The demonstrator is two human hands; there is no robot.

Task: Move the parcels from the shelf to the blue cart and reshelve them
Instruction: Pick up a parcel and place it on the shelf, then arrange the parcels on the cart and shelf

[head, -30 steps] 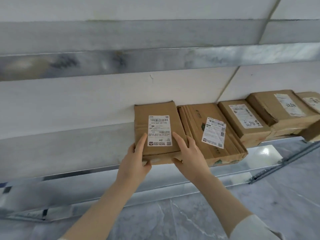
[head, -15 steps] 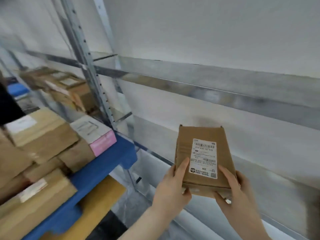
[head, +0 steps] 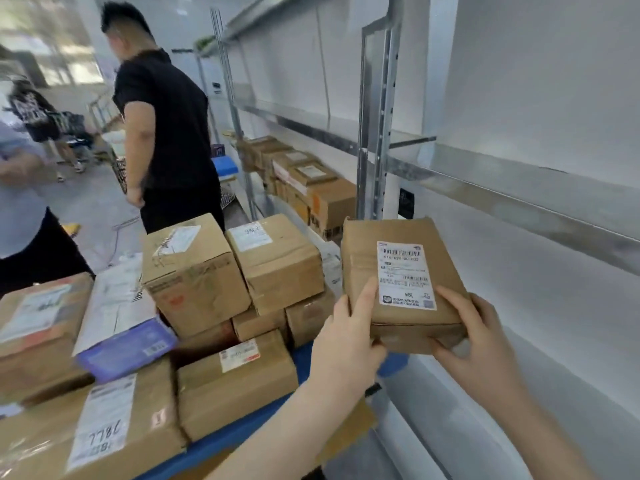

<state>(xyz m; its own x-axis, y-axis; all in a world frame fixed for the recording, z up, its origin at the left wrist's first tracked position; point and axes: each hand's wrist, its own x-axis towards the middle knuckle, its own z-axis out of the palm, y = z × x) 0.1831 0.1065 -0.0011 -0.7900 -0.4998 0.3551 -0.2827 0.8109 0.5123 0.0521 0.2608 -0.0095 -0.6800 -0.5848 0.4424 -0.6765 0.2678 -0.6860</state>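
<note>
I hold a small brown cardboard parcel point(head: 363, 268) with a white shipping label in the air, right of centre. My left hand point(head: 346, 341) grips its left side, thumb on top. My right hand point(head: 478, 341) grips its lower right corner. The blue cart point(head: 242, 427) stands at the lower left, piled with several brown parcels point(head: 194, 271) and a purple-edged box point(head: 128, 348). The held parcel hangs just past the cart's right edge. The metal shelf point(head: 519, 188) runs along the right wall.
A person in black point(head: 166, 116) stands beyond the cart with their back to me. Another person's sleeve point(head: 17, 188) shows at the left edge. More parcels point(head: 311, 188) sit on a lower shelf further along. A shelf upright point(head: 377, 116) stands behind the held parcel.
I have lifted the parcel off the shelf and turned left with it. The cart and the people have come into view, and the parcel now hangs beside the cart's pile.
</note>
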